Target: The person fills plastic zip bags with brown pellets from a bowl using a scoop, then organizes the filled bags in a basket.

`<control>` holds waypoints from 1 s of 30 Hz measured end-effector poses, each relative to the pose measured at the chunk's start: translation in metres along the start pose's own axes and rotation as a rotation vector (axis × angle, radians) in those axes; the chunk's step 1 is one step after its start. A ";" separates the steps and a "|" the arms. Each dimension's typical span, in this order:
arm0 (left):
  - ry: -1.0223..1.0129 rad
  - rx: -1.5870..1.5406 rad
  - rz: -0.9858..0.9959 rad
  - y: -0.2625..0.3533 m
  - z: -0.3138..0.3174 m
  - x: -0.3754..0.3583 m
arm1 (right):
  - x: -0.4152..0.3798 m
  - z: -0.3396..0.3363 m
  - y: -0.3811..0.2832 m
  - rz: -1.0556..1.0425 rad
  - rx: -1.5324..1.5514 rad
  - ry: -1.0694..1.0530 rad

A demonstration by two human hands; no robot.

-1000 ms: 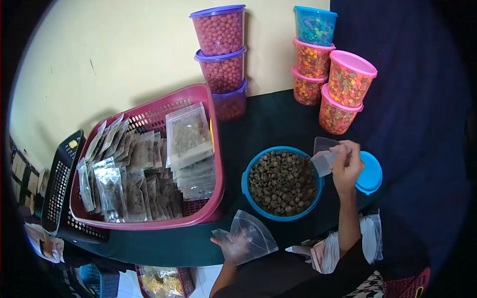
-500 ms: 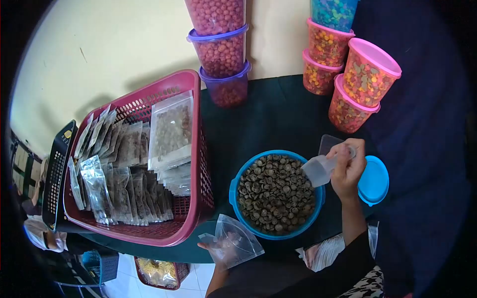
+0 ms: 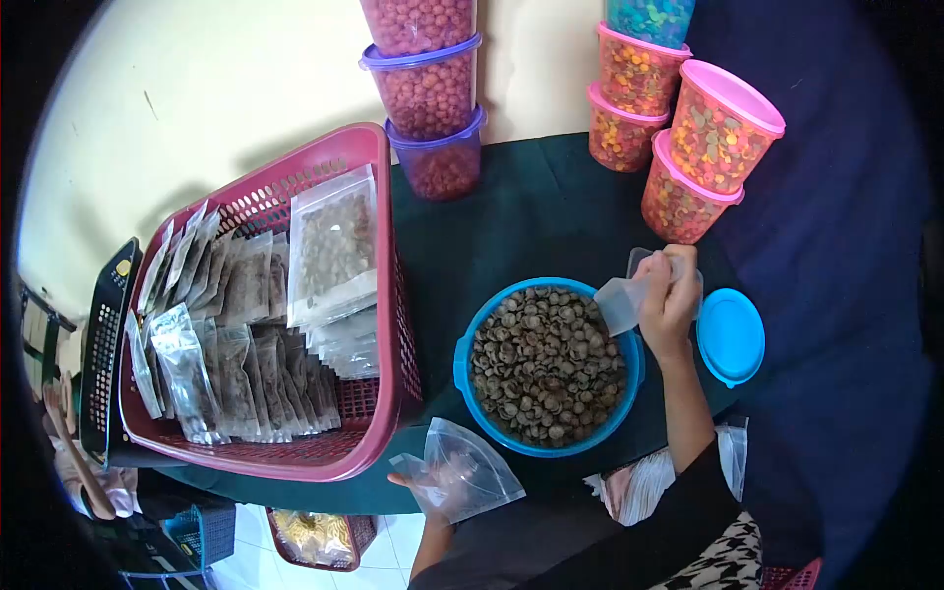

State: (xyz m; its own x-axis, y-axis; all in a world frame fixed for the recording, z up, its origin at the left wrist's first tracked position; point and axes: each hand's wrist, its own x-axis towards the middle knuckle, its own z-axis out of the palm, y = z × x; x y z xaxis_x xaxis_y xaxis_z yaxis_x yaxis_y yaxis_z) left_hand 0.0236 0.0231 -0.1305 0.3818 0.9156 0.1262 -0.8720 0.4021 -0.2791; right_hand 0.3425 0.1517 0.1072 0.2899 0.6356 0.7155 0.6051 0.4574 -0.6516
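Note:
A blue tub point(image 3: 460, 376) on the dark cloth is filled with small brown shell-shaped pieces point(image 3: 547, 370). At its upper right rim my right hand point(image 3: 673, 307) grips a translucent plastic scoop point(image 3: 617, 304), whose lip sits over the edge of the pieces. Lower left of the tub, my left hand point(image 3: 439, 495) is closed on a clear plastic bag point(image 3: 474, 476) with its mouth spread. No brown pieces show in this bag. Part of the left hand is seen through the plastic.
To the left, a maroon basket point(image 3: 384, 246) holds several filled packets point(image 3: 334, 251). Purple-lidded tubs point(image 3: 430, 93) and pink-lidded tubs point(image 3: 723, 128) are stacked behind. A blue lid point(image 3: 731, 336) lies right; flat bags point(image 3: 644, 492) lie near my right arm. Another person's arm point(image 3: 84, 467) shows far left.
My view has shifted slightly, so most things on the table sit a little higher. The scoop stays by the tub's right rim, and the other person's arm at far left has moved.

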 end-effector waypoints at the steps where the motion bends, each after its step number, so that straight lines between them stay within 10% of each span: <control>1: 0.005 0.101 -0.008 0.003 0.000 0.002 | -0.002 -0.001 0.005 0.036 -0.021 0.061; 17: -0.140 0.070 -0.206 0.007 0.031 0.008 | -0.080 -0.031 -0.001 0.646 0.235 0.000; 22: -0.223 -0.042 -0.225 -0.016 0.063 0.018 | -0.096 -0.031 -0.008 0.659 0.184 0.023; 25: -0.267 -0.205 -0.316 -0.018 0.066 0.018 | -0.101 -0.029 -0.035 0.278 -0.255 0.332; 30: -0.126 0.072 -0.364 0.001 0.033 0.006 | -0.122 -0.062 -0.105 0.497 0.502 -0.938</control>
State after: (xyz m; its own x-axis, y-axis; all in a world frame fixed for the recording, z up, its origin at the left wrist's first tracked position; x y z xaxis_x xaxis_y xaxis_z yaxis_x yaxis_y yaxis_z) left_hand 0.0149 0.0287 -0.0988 0.6333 0.7038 0.3220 -0.7076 0.6950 -0.1273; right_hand 0.2899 -0.0121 0.1042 -0.3749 0.9267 0.0248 0.1581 0.0902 -0.9833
